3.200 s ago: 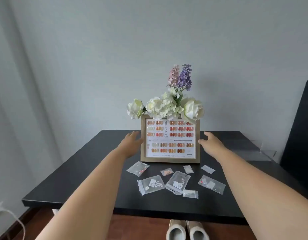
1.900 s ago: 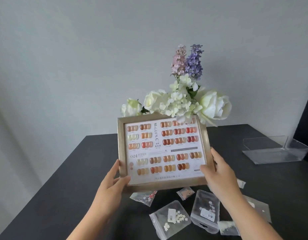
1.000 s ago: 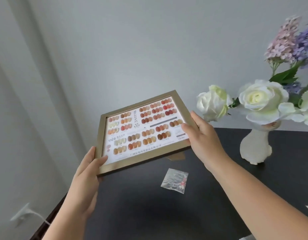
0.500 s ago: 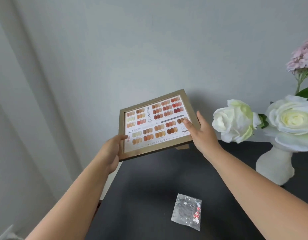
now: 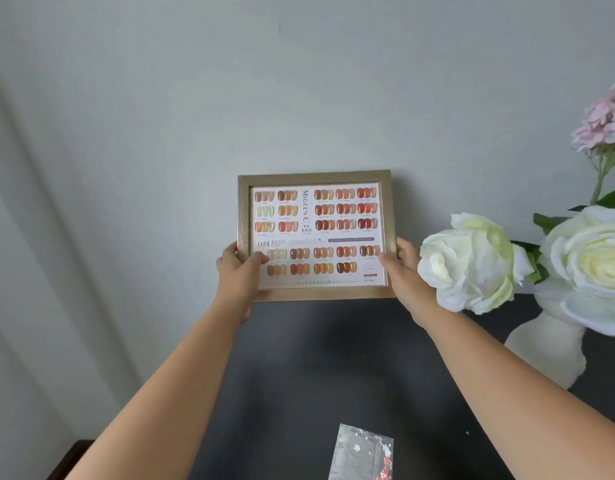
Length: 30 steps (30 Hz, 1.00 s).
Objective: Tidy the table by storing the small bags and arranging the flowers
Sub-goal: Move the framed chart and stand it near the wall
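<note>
A gold picture frame (image 5: 314, 233) with a nail colour chart stands upright at the back of the black table (image 5: 333, 368), close to the grey wall. My left hand (image 5: 238, 271) grips its left edge and my right hand (image 5: 401, 271) grips its right edge. White roses (image 5: 472, 261) and a pink flower spike (image 5: 607, 123) rise from a white vase (image 5: 548, 351) at the right. One small clear bag (image 5: 363, 455) with tiny flower charms lies near the bottom edge. Other small bags are out of view.
The grey wall fills the background, with a pale curtain (image 5: 25, 237) at the left. The table's left edge (image 5: 74, 455) shows at the bottom left. The nearest white rose sits just right of my right hand.
Both hands lifted the frame from in front of the vase, carried it left tilted, and now hold it upright at the table's back by the wall. The view has turned left.
</note>
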Available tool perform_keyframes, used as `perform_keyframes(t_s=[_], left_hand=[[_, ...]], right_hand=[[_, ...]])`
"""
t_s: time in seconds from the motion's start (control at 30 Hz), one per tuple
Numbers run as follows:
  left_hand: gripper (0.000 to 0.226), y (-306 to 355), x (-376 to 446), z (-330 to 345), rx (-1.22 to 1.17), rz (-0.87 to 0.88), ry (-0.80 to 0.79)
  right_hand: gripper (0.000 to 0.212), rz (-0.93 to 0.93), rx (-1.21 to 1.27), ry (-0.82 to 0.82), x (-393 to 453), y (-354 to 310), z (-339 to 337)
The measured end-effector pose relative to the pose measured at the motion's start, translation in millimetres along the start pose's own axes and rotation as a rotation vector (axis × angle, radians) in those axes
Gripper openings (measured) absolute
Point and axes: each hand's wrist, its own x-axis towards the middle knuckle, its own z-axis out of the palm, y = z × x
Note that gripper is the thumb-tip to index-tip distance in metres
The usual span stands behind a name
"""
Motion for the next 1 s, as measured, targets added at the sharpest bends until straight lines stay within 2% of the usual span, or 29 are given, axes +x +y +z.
perform_keyframes(t_s=[0.1, 0.27, 0.33, 0.4, 0.5, 0.67, 0.87, 0.93, 1.0], left_hand=[[0.022, -20.2, 3.2, 8.9, 0.042, 0.103, -0.061], [0.023, -49.1, 4.1, 17.3, 0.062, 0.111, -0.146], [0.031, -61.8, 0.8, 18.3, 0.059, 0.071, -0.180], [0.054, -74.7, -3.5, 17.8, 0.049, 0.028, -0.216], [0.071, -86.4, -10.4, 15.8, 0.088, 0.037, -0.198], [0.073, -102.3, -18.5, 14.9, 0.119, 0.086, -0.172], [0.078, -109.2, -28.4, 16.5, 0.064, 0.066, -0.224], [0.080, -110.5, -29.8, 15.9, 0.070, 0.056, -0.218], [0.081, -111.2, -29.5, 15.1, 0.095, 0.041, -0.206]], right_hand=[[0.062, 0.107, -0.018, 0.029, 4.5, 16.8, -1.0], [0.039, 0.055, -0.068, -0.017, -4.5, 37.8, -0.3], [0.048, 0.062, -0.087, -0.014, -9.7, 48.8, -1.2], [0.055, 0.065, -0.085, 0.015, -15.8, 57.7, -3.3], [0.044, -0.005, -0.053, 0.080, -23.2, 66.0, -2.5], [0.058, 0.008, -0.011, 0.146, -31.3, 75.6, 3.5], [0.053, 0.053, -0.020, 0.237, -32.4, 87.3, 1.8], [0.046, 0.066, -0.021, 0.236, -32.9, 89.6, 0.4], [0.051, 0.079, -0.044, 0.237, -32.4, 91.4, -1.0]])
